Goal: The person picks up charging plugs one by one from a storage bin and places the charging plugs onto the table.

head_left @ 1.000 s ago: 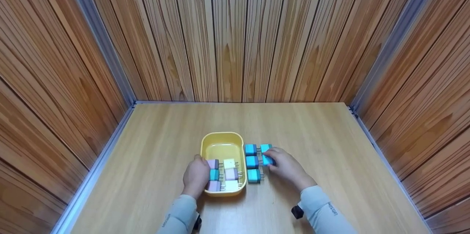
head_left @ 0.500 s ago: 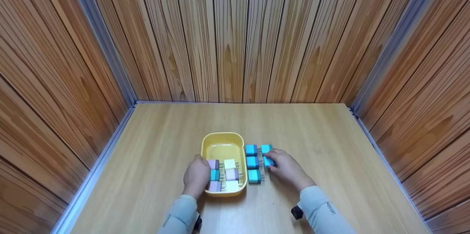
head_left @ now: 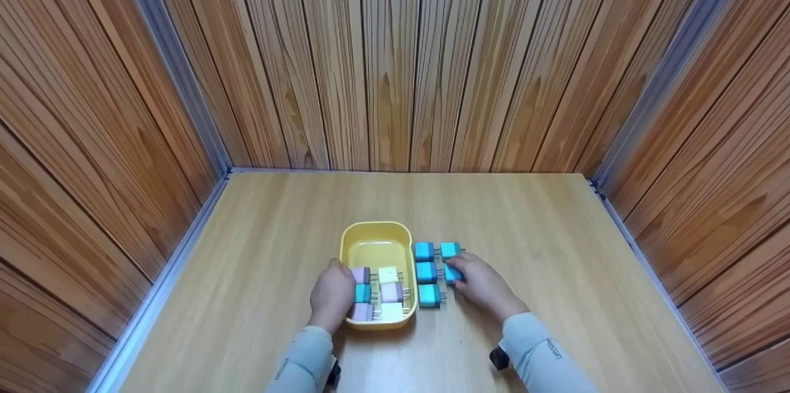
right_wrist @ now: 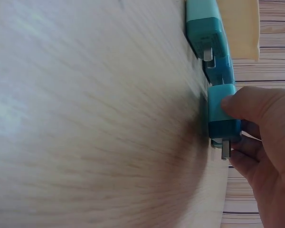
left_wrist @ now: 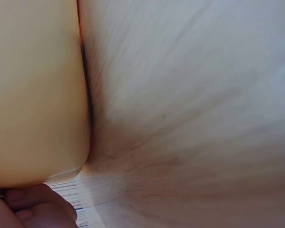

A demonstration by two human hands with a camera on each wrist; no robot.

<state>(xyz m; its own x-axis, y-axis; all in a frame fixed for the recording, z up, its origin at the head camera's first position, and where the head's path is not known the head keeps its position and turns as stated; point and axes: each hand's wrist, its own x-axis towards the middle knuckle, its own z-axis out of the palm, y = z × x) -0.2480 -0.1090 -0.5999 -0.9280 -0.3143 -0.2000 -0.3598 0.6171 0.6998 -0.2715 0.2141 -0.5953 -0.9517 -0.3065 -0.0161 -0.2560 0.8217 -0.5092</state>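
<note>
My left hand [head_left: 332, 295] grips the left side of a yellow plastic tub [head_left: 375, 251]; curled fingers [left_wrist: 40, 206] show at the tub's wall in the left wrist view. Inside the tub's near half lie several plug-in chargers in lilac, white and teal, such as a white charger [head_left: 391, 311]. With thumb and fingers my right hand [head_left: 487, 287] pinches a blue-teal charger [right_wrist: 222, 109], its metal prongs pointing away from the tub. This charger is low over the table, in line with the middle blue charger [head_left: 426, 272] on its left. The hand partly covers it in the head view.
Along the tub's right side stand blue-teal chargers: a far one [head_left: 424, 251], a near one [head_left: 429, 295] and another [head_left: 450, 250] just beyond my right fingertips. Wood-panelled walls [head_left: 389, 72] enclose the wooden table [head_left: 524, 214] at the back and both sides.
The charger in my right hand has gone from tilted to straighter and slightly nearer to me, lining up with the chargers beside it. My left hand stays on the tub.
</note>
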